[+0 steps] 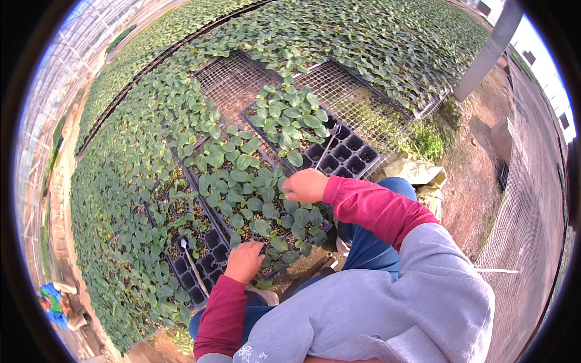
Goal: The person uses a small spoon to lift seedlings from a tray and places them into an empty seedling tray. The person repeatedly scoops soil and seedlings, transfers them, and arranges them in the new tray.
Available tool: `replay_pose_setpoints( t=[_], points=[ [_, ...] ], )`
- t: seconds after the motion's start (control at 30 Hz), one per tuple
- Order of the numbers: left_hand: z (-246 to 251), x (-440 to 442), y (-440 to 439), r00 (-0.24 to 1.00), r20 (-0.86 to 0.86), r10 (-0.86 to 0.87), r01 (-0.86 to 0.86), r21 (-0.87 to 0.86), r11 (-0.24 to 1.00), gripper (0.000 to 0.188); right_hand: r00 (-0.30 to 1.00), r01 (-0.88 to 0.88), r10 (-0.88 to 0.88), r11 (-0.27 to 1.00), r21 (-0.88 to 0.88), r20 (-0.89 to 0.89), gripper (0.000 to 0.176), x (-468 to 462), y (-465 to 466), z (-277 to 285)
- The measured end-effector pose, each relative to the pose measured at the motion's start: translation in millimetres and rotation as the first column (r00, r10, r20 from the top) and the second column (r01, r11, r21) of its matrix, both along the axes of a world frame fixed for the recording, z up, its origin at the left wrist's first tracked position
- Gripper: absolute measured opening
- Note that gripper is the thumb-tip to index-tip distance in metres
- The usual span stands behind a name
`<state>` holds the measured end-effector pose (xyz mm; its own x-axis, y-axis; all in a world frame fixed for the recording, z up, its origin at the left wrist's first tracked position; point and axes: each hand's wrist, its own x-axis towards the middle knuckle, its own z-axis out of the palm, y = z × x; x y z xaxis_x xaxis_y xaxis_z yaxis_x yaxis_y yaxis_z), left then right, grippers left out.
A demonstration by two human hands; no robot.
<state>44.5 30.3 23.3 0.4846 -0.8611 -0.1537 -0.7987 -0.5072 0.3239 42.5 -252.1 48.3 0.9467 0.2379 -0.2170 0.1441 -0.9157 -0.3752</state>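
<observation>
A black plastic tray of leafy seedlings [254, 195] lies before me on the mesh bench. My right hand [306, 185] is at its upper right edge, fingers curled by the leaves; whether they grip anything is hidden. My left hand [245, 262] rests at the tray's lower left edge, its fingers partly behind leaves. To the right, a second black cell tray [349, 152] has seedlings at one end and bare cells at the other, with a thin stick [329, 147] across it. Left of my hand, a third tray [213, 252] has several bare cells and a white-tipped stick [193, 265] lying on it.
Dense seedling trays [136, 181] cover the bench to the left and far side. Bare wire mesh [349, 93] shows beyond the right tray. A grey post [488, 52] stands at upper right, and a crumpled cloth sack [411, 174] lies beside my knee. A person [59, 304] is at far left.
</observation>
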Motion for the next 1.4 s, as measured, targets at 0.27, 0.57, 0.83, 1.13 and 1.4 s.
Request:
replay_pose_setpoints(
  t=[0.27,0.57,0.83,1.13,1.4],
  points=[
    [6,5,-11,1.000,-0.012,0.012,-0.014,-0.182,0.983,0.025,0.872,0.208,-0.340,0.908,0.364,0.351,0.028,-23,-65,78],
    [-8,2,10,0.958,0.017,0.285,-0.266,-0.307,0.914,0.021,-0.024,0.696,-0.963,0.177,0.695,0.269,0.032,-219,-218,-30],
    [-41,-12,34,0.911,0.031,0.411,-0.384,-0.302,0.873,0.019,-0.528,0.509,-0.788,-0.593,0.624,-0.318,0.063,-431,-153,-237],
    [-26,-40,32,0.899,0.020,0.438,-0.405,-0.343,0.848,0.018,-0.649,0.539,-0.665,-0.745,0.393,-0.370,0.023,-365,-159,-269],
    [-34,-42,40,0.866,-0.026,0.499,-0.476,-0.346,0.808,0.017,-0.550,0.183,-0.818,-0.315,0.931,-0.169,0.025,-423,-232,-138]
  ],
)
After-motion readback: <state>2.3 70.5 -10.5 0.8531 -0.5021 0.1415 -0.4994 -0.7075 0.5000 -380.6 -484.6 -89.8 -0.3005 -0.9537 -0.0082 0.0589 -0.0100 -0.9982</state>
